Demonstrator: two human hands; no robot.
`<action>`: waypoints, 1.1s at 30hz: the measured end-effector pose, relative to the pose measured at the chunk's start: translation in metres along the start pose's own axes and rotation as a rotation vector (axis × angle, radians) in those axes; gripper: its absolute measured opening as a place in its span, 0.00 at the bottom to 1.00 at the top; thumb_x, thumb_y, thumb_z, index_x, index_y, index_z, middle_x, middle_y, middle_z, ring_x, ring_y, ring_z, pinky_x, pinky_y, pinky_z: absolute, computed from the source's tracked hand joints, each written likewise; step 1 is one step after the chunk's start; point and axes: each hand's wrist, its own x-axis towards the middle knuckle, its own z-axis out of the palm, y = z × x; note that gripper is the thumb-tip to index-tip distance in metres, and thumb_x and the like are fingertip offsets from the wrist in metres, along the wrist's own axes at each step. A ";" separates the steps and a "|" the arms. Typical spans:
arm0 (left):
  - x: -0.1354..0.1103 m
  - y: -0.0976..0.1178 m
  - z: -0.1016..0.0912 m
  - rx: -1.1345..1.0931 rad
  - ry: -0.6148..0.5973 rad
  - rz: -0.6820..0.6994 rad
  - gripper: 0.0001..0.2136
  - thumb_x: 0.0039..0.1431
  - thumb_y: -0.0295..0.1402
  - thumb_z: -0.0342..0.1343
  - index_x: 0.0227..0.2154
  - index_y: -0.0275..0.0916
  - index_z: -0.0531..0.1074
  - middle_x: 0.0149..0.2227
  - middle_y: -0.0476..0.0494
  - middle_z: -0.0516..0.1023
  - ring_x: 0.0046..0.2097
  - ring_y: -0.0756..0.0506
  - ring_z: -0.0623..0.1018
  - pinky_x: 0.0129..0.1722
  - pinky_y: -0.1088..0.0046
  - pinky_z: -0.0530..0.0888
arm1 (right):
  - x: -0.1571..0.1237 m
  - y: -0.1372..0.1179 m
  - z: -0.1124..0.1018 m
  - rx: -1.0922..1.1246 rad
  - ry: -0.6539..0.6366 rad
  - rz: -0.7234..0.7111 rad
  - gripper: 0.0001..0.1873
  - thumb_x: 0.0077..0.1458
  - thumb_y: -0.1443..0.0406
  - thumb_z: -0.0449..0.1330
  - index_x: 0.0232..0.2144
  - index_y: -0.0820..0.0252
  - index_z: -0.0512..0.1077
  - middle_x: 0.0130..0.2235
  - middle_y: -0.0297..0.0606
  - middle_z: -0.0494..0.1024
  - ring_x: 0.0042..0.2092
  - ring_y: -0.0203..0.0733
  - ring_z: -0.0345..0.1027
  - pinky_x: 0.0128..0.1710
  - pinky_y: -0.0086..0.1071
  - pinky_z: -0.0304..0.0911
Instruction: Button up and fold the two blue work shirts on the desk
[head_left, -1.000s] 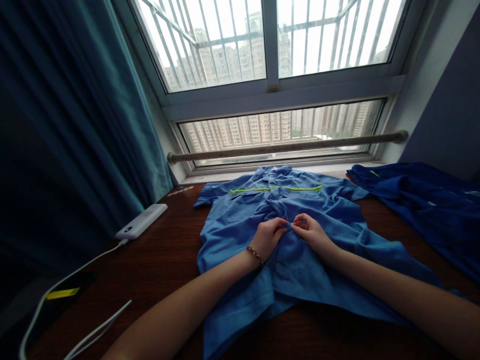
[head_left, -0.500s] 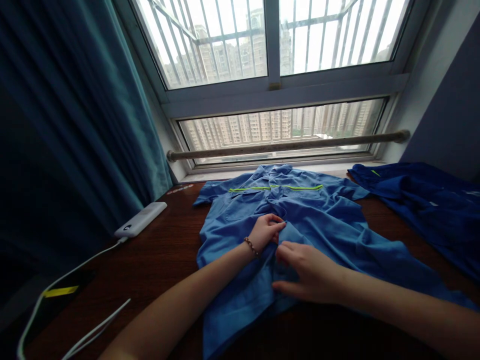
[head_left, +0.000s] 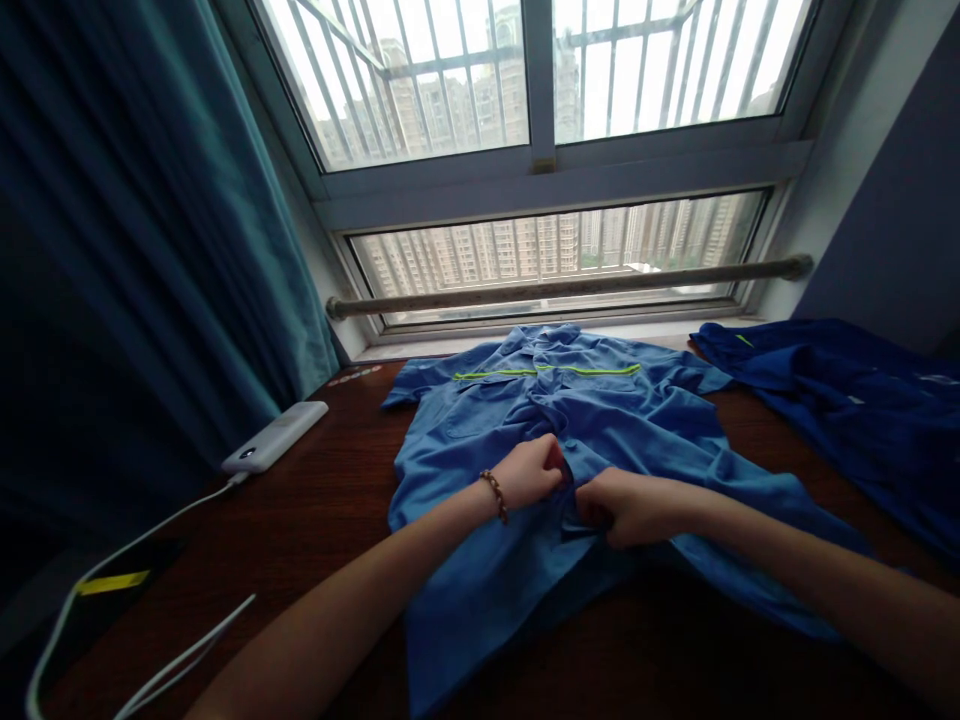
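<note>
A light blue short-sleeved shirt [head_left: 465, 470] lies spread on the dark wooden table, its collar toward the window and a yellow-green stripe across the chest. My left hand [head_left: 531, 470], with a beaded bracelet at the wrist, is closed on one front edge of the shirt near the middle. Just to its right, my right hand [head_left: 626, 503] is curled around the other front edge. Between the two hands the front opening gapes a little. A button [head_left: 570, 443] shows just above them. The fingertips of both hands are partly hidden.
Dark blue folded clothing [head_left: 847, 400] lies at the right. On the left are a white power bank [head_left: 276, 437] with a white cable [head_left: 142, 540], and a yellow strip [head_left: 112, 583]. A curtain [head_left: 172, 220] hangs left; a rail [head_left: 570, 288] crosses the window behind the table.
My right hand has gone from loosely spread fingers to a closed grip on the shirt's edge. My left hand has curled tighter, and the lower front cloth has shifted.
</note>
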 end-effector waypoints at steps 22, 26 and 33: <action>-0.038 0.018 0.047 0.616 -0.148 0.529 0.14 0.58 0.39 0.42 0.30 0.38 0.70 0.32 0.46 0.70 0.34 0.50 0.70 0.35 0.76 0.68 | 0.030 0.064 -0.018 1.190 0.283 0.117 0.15 0.39 0.62 0.64 0.30 0.64 0.67 0.26 0.31 0.72 0.24 0.30 0.65 0.26 0.25 0.61; -0.035 0.010 0.051 0.502 -0.138 0.510 0.09 0.55 0.35 0.49 0.38 0.41 0.68 0.36 0.48 0.70 0.36 0.50 0.71 0.35 0.78 0.68 | 0.030 0.067 -0.018 1.175 0.216 0.167 0.14 0.41 0.61 0.63 0.28 0.66 0.69 0.23 0.33 0.73 0.22 0.30 0.65 0.24 0.24 0.60; -0.040 0.011 0.060 0.680 -0.083 0.567 0.09 0.55 0.33 0.47 0.39 0.41 0.67 0.38 0.46 0.67 0.36 0.47 0.69 0.36 0.72 0.68 | 0.026 0.060 -0.015 1.262 0.198 0.109 0.10 0.45 0.62 0.59 0.29 0.65 0.70 0.25 0.34 0.73 0.24 0.30 0.65 0.26 0.24 0.59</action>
